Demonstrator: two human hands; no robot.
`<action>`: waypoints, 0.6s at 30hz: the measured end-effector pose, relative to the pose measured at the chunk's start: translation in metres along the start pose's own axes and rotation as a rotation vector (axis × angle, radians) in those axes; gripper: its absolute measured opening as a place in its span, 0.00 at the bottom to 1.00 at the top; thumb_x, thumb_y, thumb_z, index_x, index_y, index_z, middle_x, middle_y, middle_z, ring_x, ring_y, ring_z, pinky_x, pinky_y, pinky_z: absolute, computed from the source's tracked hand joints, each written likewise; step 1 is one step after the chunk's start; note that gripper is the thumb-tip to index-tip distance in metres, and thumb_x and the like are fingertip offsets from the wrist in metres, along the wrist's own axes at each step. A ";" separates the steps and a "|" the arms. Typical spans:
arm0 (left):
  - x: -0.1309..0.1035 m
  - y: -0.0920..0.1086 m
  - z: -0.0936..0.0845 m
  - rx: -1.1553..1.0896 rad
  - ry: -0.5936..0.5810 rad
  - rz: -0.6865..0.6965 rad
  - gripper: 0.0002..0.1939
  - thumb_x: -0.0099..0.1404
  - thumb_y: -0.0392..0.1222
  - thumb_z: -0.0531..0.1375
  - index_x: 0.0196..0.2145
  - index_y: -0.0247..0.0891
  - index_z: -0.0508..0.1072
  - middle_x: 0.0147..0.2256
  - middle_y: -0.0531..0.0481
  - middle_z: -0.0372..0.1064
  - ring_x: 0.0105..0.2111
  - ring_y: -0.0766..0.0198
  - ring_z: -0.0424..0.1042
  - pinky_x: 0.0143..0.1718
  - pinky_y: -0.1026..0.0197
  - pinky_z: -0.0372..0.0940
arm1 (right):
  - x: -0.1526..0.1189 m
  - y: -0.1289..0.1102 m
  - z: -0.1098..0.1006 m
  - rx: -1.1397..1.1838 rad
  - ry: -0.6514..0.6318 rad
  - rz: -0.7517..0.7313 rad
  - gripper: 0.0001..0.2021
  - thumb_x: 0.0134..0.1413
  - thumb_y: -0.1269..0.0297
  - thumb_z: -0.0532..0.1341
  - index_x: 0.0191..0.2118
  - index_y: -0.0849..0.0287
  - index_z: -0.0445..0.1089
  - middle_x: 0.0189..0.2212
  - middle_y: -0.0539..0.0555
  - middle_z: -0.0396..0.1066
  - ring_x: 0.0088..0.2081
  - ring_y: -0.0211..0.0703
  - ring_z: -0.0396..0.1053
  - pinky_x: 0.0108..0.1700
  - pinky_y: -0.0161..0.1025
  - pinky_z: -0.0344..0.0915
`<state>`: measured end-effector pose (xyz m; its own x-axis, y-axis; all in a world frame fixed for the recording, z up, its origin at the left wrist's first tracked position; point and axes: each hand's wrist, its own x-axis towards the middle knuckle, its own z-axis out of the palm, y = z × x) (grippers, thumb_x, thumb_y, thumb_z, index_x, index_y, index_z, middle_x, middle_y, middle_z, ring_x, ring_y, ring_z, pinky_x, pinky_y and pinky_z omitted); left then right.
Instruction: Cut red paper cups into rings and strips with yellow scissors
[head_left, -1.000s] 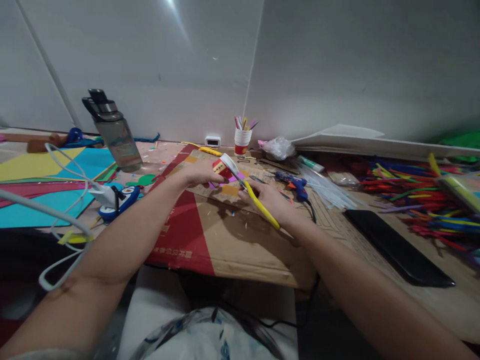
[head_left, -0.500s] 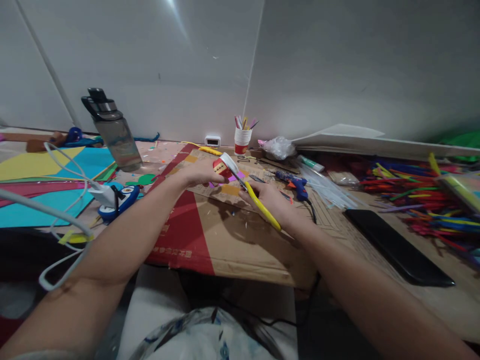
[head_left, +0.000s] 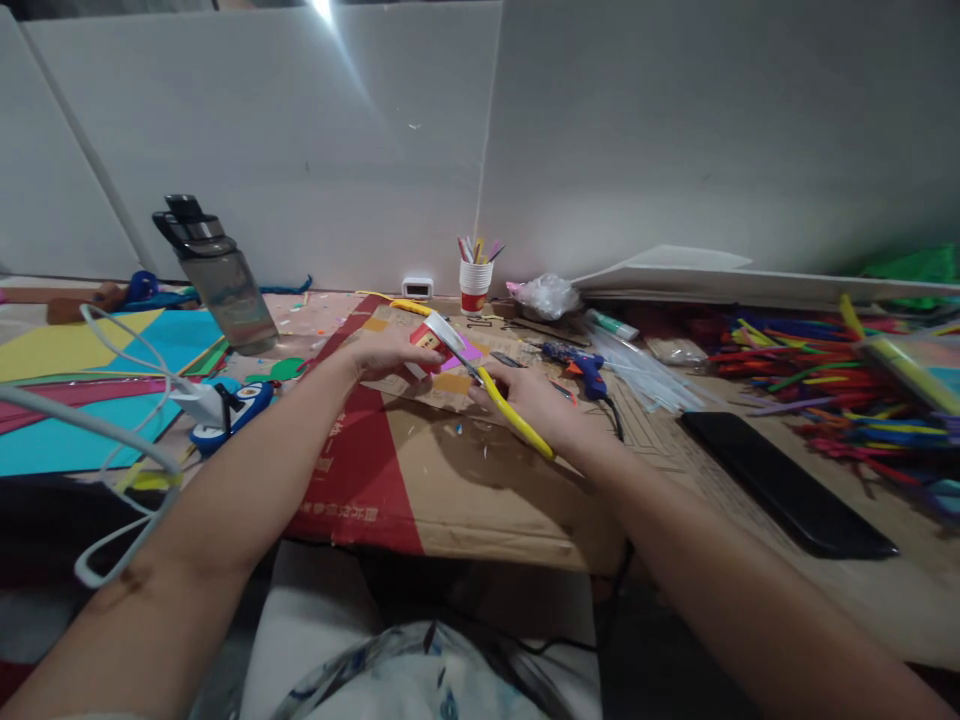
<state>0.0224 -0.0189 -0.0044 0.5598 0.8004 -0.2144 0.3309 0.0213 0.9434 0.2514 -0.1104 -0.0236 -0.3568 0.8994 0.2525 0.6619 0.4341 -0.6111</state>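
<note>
The hands [head_left: 386,355] [head_left: 538,402] partly hide the red cup [head_left: 429,342] and scissors [head_left: 516,418].

White glare [head_left: 324,12] is streaking down the far wall [head_left: 247,110], left of centre, over an otherwise dim scene. Soft shadows are darkening the cardboard [head_left: 480,515] beneath the right fingers [head_left: 511,376]. Wide-angle distortion is tilting the left bottle [head_left: 229,290]; blur is softening the right-hand pipe cleaners [head_left: 799,370].

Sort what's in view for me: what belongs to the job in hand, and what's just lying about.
Seem to belong:
- red and white cup, in the left hand
- yellow-handled scissors, in the right hand
- cardboard, under the hands

Seem to be lying about:
- water bottle
- coloured paper
- blue glue gun
- flat black object
</note>
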 end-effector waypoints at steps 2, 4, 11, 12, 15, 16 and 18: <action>0.001 0.003 0.004 0.066 0.018 0.007 0.20 0.51 0.42 0.69 0.41 0.36 0.70 0.34 0.50 0.71 0.29 0.68 0.72 0.28 0.65 0.66 | 0.000 0.002 0.000 -0.005 -0.008 0.011 0.15 0.59 0.54 0.58 0.40 0.59 0.75 0.33 0.52 0.76 0.32 0.41 0.67 0.36 0.35 0.59; 0.000 0.008 0.007 0.149 0.044 0.002 0.20 0.52 0.43 0.68 0.42 0.36 0.71 0.36 0.49 0.71 0.29 0.68 0.72 0.26 0.67 0.64 | 0.001 0.004 0.000 -0.009 -0.012 0.022 0.16 0.59 0.53 0.58 0.43 0.59 0.75 0.33 0.53 0.76 0.33 0.41 0.68 0.37 0.35 0.60; -0.005 0.018 0.008 0.316 0.077 -0.009 0.21 0.52 0.46 0.66 0.43 0.38 0.72 0.38 0.47 0.72 0.32 0.67 0.72 0.25 0.68 0.60 | 0.001 0.004 0.001 0.016 -0.004 0.037 0.15 0.60 0.54 0.58 0.42 0.58 0.74 0.36 0.53 0.76 0.34 0.42 0.69 0.38 0.36 0.61; -0.005 0.019 0.008 0.322 0.077 -0.012 0.21 0.52 0.46 0.66 0.43 0.38 0.72 0.39 0.47 0.72 0.33 0.66 0.72 0.25 0.68 0.60 | 0.001 0.003 0.001 0.018 -0.007 0.039 0.14 0.60 0.55 0.58 0.41 0.59 0.74 0.36 0.53 0.76 0.34 0.42 0.69 0.38 0.36 0.61; -0.006 0.019 0.007 0.328 0.081 -0.027 0.21 0.51 0.46 0.66 0.43 0.38 0.71 0.39 0.47 0.72 0.34 0.65 0.72 0.25 0.68 0.60 | 0.001 0.000 0.002 0.026 -0.016 0.039 0.12 0.60 0.57 0.58 0.39 0.60 0.73 0.36 0.53 0.76 0.34 0.41 0.68 0.38 0.35 0.61; -0.006 0.019 0.007 0.330 0.082 -0.031 0.21 0.51 0.47 0.66 0.43 0.38 0.71 0.39 0.47 0.72 0.35 0.65 0.72 0.25 0.67 0.60 | 0.002 0.000 0.002 0.030 -0.020 0.042 0.12 0.60 0.57 0.58 0.39 0.60 0.73 0.35 0.53 0.75 0.34 0.41 0.68 0.37 0.35 0.61; -0.006 0.018 0.006 0.329 0.080 -0.031 0.21 0.51 0.47 0.66 0.42 0.39 0.71 0.38 0.48 0.72 0.34 0.65 0.72 0.25 0.67 0.60 | 0.002 0.000 0.002 0.033 -0.025 0.055 0.11 0.59 0.57 0.58 0.39 0.59 0.73 0.34 0.52 0.75 0.33 0.41 0.68 0.36 0.35 0.60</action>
<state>0.0301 -0.0271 0.0123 0.4881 0.8474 -0.2090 0.5820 -0.1375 0.8015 0.2495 -0.1092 -0.0245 -0.3370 0.9202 0.1993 0.6589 0.3817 -0.6482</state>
